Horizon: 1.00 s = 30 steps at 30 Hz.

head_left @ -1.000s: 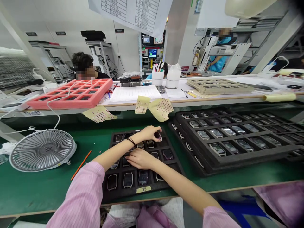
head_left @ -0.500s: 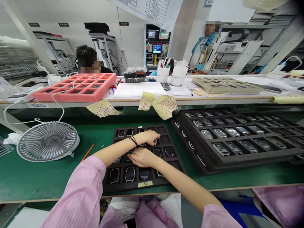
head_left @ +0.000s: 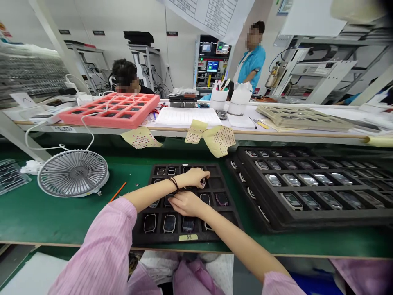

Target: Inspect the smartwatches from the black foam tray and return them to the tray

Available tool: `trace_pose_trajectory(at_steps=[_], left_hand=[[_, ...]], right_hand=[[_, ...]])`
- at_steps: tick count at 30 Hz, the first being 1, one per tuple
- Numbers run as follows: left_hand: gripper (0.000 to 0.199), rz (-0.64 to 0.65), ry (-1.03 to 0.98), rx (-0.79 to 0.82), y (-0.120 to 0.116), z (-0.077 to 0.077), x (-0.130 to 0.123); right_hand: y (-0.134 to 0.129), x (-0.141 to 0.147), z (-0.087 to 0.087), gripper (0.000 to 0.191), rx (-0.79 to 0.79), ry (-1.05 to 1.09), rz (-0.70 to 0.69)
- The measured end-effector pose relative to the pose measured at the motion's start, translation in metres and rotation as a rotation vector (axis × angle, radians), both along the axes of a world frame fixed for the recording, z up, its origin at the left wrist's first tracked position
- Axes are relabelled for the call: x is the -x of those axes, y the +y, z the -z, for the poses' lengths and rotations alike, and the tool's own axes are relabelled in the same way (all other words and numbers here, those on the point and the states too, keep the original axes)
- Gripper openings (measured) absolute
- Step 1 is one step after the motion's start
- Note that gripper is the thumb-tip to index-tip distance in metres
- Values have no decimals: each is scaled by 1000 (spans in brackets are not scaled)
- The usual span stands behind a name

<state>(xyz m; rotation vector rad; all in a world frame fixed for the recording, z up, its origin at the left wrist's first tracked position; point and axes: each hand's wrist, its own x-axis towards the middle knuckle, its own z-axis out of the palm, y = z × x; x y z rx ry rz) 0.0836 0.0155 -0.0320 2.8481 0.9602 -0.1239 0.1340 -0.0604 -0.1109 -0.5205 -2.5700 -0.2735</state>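
Green and broad, the desk point(head_left: 18, 221) spreads out beneath and around the foam tray point(head_left: 231, 219). A white shelf point(head_left: 172, 133) crosses beyond the foam tray, and a person in blue point(head_left: 251, 67) is visible farther behind it. Dark stacked trays point(head_left: 307, 221), their compartments filled with watch cases, lie on the desk to the right of the foam tray. The foam tray itself is black and divided into compartments, many holding watch cases. Up on the shelf, a pink tray point(head_left: 101, 123) sits beyond the foam tray to the left, and a beige tray point(head_left: 307, 124) beyond it to the right. A round grey fan point(head_left: 73, 172) lies face up on the desk to the left of the foam tray.

The left hand point(head_left: 198, 177), a dark band at its wrist, reaches over the far part of the foam tray. Its grip is narrow, thumb and fingers pinching the held watch case point(head_left: 202, 182) near the second row from the far side. The right hand point(head_left: 186, 204) lies nearer, its fingertips at another watch case point(head_left: 168, 200) in the third row; whether its grip is wide or closed cannot be told. An orange stick point(head_left: 118, 191) lies left of the foam tray, and a small yellow label point(head_left: 188, 237) marks the foam tray's near edge.
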Motion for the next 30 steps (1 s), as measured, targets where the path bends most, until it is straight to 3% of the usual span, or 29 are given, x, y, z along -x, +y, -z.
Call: trace_pose_trajectory(at_steps=[4,6,15,23,30], left_hand=[[42,-85,-7,-12,5,-21,14],[40,-126,23,-26,6,-24,23],[41,-125,124,-16,-4,4,35],[36,16,112,-19,9,10,47],[53,-33,-47,-9,6,16,66]], right_hand=[[-2,-1,-3,27,-2,36,11],[-2,0,-5,28,-3,52,2],[-3,-5,-5,25,-48,174,-11],[17,-39,-12,33,264,525,247],[39,-60,-7,36,595,883,500]])
